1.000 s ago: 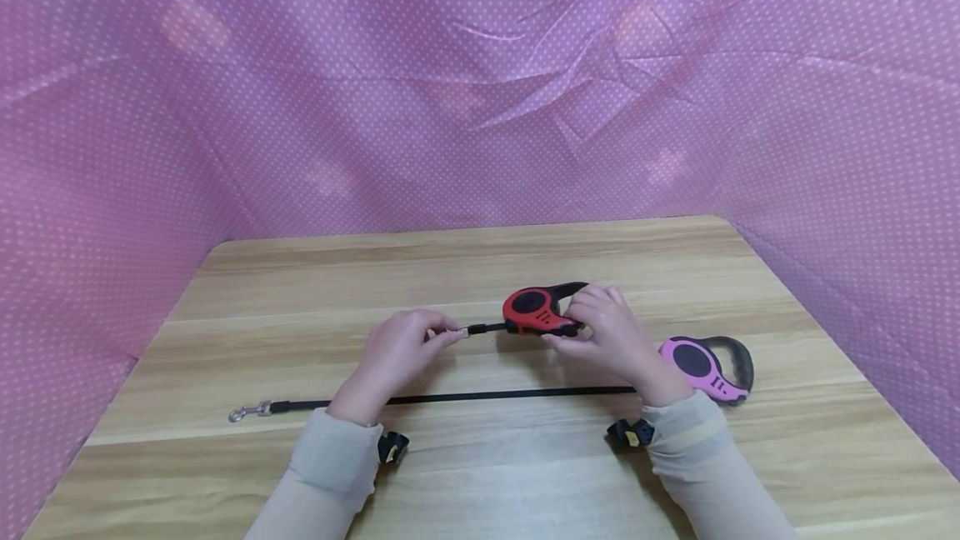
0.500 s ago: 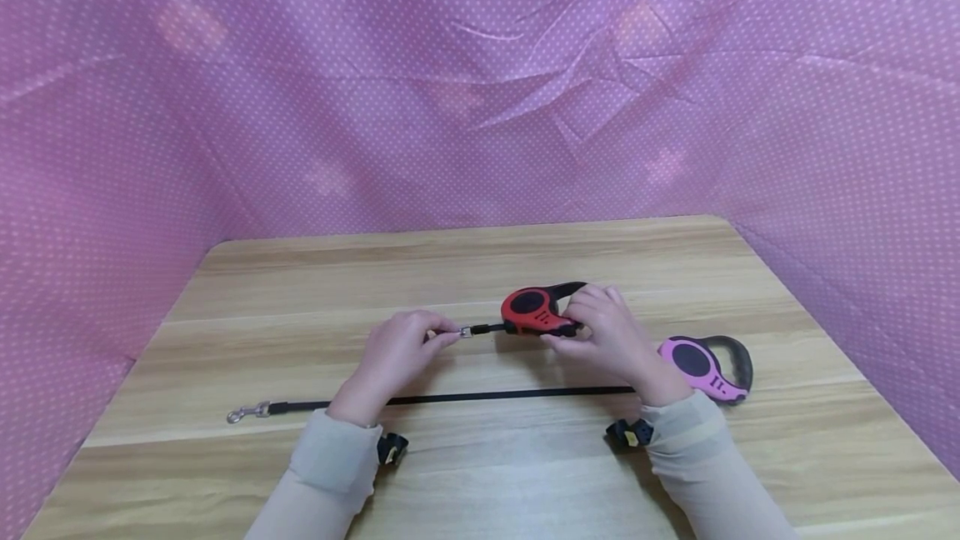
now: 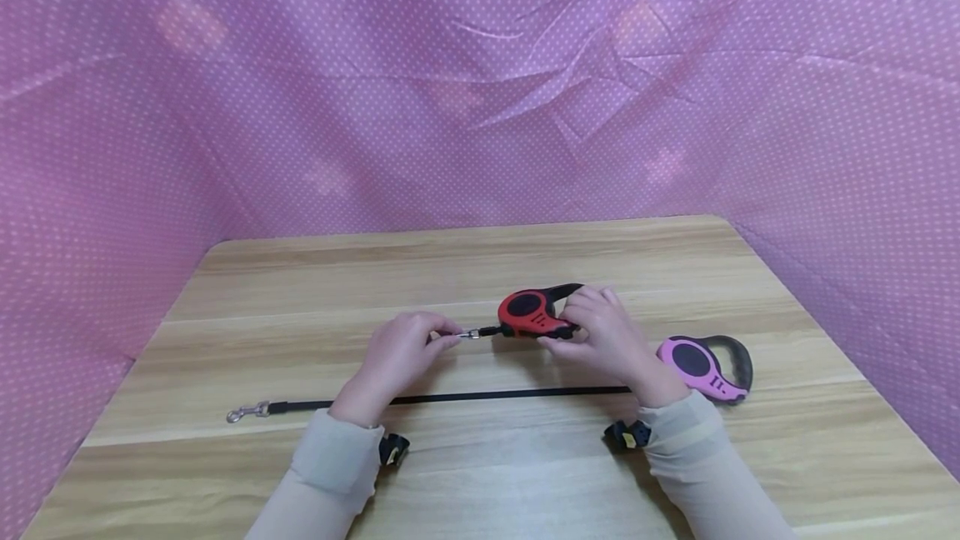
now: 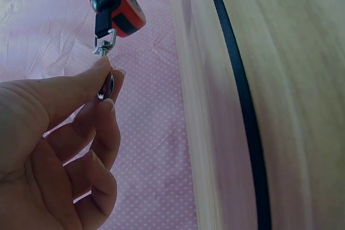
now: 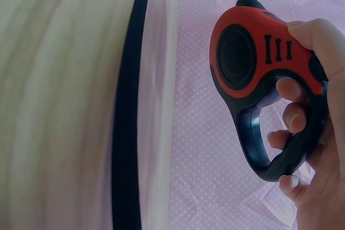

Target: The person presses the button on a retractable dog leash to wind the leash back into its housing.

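My right hand (image 3: 600,336) grips the black loop handle of a red retractable dog leash (image 3: 531,313), its thumb on the red casing (image 5: 259,30) in the right wrist view. Between thumb and forefinger, my left hand (image 3: 405,352) pinches the silver snap hook (image 4: 106,85) at the end of this leash's cord. Only a short black strap (image 4: 103,22) shows between hook and casing. Both hands hold the leash above the table. A pink retractable leash (image 3: 693,363) lies beside my right wrist.
The pink leash's black cord (image 3: 510,394) runs left across the wooden table (image 3: 480,473), passing under both forearms. It ends in a silver snap hook (image 3: 247,412) at the left. Pink dotted cloth (image 3: 480,107) hangs behind and at both sides.
The red leash has shifted very slightly left and down with my right hand. The snap hook in my left fingers has turned a little. The pink leash has stayed in place.
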{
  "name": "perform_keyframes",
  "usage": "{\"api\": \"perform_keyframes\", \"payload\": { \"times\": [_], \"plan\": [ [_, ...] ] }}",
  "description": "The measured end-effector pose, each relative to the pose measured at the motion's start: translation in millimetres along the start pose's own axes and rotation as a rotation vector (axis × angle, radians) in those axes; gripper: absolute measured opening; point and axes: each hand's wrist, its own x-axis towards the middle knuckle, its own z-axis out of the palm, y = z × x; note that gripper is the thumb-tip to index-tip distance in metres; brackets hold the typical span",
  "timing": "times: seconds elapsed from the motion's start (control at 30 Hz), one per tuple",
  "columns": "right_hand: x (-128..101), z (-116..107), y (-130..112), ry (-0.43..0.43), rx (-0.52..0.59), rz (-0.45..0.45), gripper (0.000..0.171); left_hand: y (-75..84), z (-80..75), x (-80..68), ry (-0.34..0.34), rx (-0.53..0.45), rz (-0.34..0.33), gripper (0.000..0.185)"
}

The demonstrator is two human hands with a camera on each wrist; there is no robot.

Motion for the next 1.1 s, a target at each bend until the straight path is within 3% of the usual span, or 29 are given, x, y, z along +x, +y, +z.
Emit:
{"api": "perform_keyframes", "payload": {
  "times": [0.2,0.57,0.83,1.1],
  "plan": [
    [0.4,0.2,-0.6,-0.006,0.012,0.007,0.032,2.4,0.6,-0.7,-0.003,-0.001,0.028,0.01],
    [1.4,0.4,-3.4,-0.007,0.025,0.006,0.032,-1.1,2.1,-0.8,-0.009,0.019,0.017,0.01],
    [1.2,1.2,-3.7,-0.039,0.033,0.027,0.032,-0.3,4.3,-1.1,-0.015,0.089,0.073,0.01],
    [1.6,2.6,-3.7,-0.062,0.014,0.043,0.032,0.0,4.1,-0.4,-0.017,0.061,0.071,0.01]
  ]
}}
